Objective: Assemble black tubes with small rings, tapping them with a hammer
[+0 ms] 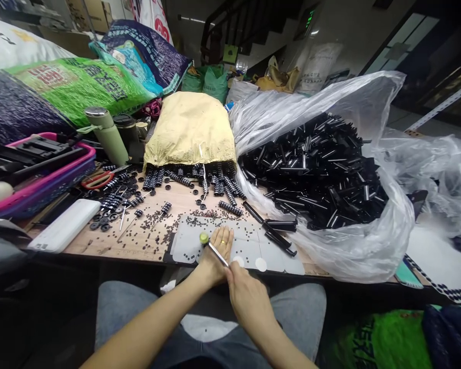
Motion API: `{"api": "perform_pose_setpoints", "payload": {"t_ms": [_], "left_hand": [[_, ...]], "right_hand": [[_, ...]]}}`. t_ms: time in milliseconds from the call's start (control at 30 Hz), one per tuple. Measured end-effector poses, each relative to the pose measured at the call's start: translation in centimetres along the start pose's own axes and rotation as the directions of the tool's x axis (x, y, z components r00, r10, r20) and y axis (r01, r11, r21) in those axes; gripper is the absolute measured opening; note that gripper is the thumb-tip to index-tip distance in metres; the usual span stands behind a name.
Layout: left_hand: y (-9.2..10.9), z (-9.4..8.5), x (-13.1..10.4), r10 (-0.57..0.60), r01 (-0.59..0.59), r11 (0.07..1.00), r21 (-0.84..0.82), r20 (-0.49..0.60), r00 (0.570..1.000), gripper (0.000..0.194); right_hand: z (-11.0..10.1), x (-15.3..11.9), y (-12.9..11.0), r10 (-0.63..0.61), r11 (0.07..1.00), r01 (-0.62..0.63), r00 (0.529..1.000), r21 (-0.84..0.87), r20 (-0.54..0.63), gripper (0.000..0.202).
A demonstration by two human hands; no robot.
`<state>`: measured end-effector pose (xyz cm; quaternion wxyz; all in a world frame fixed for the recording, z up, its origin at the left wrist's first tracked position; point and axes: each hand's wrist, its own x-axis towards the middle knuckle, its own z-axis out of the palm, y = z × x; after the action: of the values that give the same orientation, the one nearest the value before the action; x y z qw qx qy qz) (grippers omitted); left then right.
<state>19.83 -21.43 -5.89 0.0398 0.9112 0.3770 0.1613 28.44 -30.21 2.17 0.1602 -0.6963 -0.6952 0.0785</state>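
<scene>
My left hand (217, 252) lies flat on a grey mat (269, 251) at the table's front edge, fingers stretched out, a ring on one. My right hand (249, 292) is closed around the near end of a slim silver rod with a round yellow-green tip (204, 238). The rod crosses over the back of my left hand. Whether anything lies under my left palm is hidden. Many tiny black rings (194, 220) are scattered over the mat and the wood around it. A few black plastic strips (278, 237) rest at the mat's right side.
A clear plastic bag (353, 256) heaped with black parts stands right. Behind the mat, a yellow sack (192, 128) spills ribbed black rollers (218, 184). Left are red-handled scissors (97, 180), a white box (65, 225), a green flask (106, 134) and a pink-rimmed basket (54, 174).
</scene>
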Motion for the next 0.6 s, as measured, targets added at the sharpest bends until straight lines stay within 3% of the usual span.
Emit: {"api": "perform_pose_setpoints", "payload": {"t_ms": [67, 133, 267, 400, 467, 500, 533, 600], "left_hand": [[-0.3, 0.4, 0.4, 0.006, -0.006, 1.000, 0.008, -0.007, 1.000, 0.062], [-0.6, 0.2, 0.9, -0.013, 0.013, 1.000, -0.015, -0.003, 1.000, 0.057], [0.3, -1.8, 1.0, -0.203, 0.205, 0.974, -0.094, 0.036, 0.979, 0.042], [1.6, -3.8, -0.9, -0.105, 0.118, 0.955, -0.274, 0.063, 0.992, 0.036], [-0.4, -4.7, -1.3, -0.146, 0.158, 0.933, -0.324, 0.061, 0.987, 0.037], [-2.3, -5.4, -1.0, -0.247, 0.252, 0.916, -0.312, 0.056, 0.967, 0.039], [-4.9, -6.2, -0.5, -0.396, 0.393, 0.876, -0.279, 0.047, 0.917, 0.038], [-11.1, -8.0, 1.0, -0.707, 0.696, 0.701, -0.155, -0.020, 0.707, 0.039]], "right_hand": [[0.7, 0.2, 0.3, 0.048, 0.993, -0.034, 0.991, -0.113, 0.122, 0.036], [0.6, 0.5, 0.6, 0.078, 0.992, -0.063, 0.986, -0.106, 0.150, 0.035], [-0.4, 1.9, 2.4, 0.181, 0.980, -0.176, 0.982, -0.091, 0.055, 0.036], [0.3, 4.2, 6.0, 0.216, 0.949, -0.212, 0.976, -0.233, -0.009, 0.032], [1.4, 5.1, 7.9, 0.172, 0.929, -0.185, 0.983, -0.322, -0.068, 0.029], [1.9, 5.4, 8.7, 0.136, 0.917, -0.165, 0.985, -0.364, -0.103, 0.028], [2.5, 5.7, 9.3, 0.098, 0.905, -0.145, 0.986, -0.401, -0.136, 0.027], [3.4, 5.8, 9.9, 0.037, 0.885, -0.117, 0.982, -0.450, -0.184, 0.026]]}}
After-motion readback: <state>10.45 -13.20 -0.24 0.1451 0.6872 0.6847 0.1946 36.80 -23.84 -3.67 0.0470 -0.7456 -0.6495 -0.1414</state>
